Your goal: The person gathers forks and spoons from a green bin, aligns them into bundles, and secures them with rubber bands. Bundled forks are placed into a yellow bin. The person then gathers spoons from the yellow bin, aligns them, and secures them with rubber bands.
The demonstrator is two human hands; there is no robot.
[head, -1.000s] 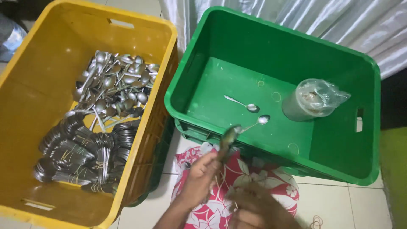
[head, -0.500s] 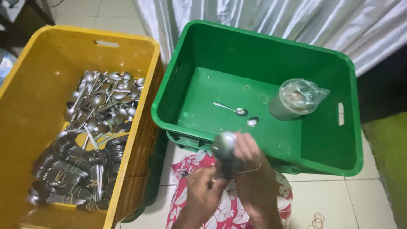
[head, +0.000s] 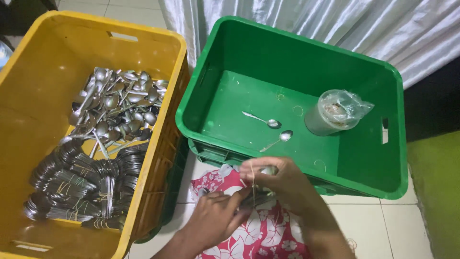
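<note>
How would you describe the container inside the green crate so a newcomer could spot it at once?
Start at the green crate on the right. On its floor, toward the right wall, stands a round container wrapped in clear plastic. Its only neighbours there are two loose spoons, flat and metal, to its left.

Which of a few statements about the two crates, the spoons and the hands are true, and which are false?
1. The yellow crate holds both loose spoons and bundled spoons. True.
2. The green crate is packed full of spoons. False: only two single spoons lie on its floor.
3. A plastic-wrapped container stands inside the green crate. True.
4. Both hands are reaching into the yellow crate. False: the left hand and right hand meet in front of the green crate, over a red floral cloth.
5. A thin rubber band is stretched at the right hand's fingers. True.
</note>
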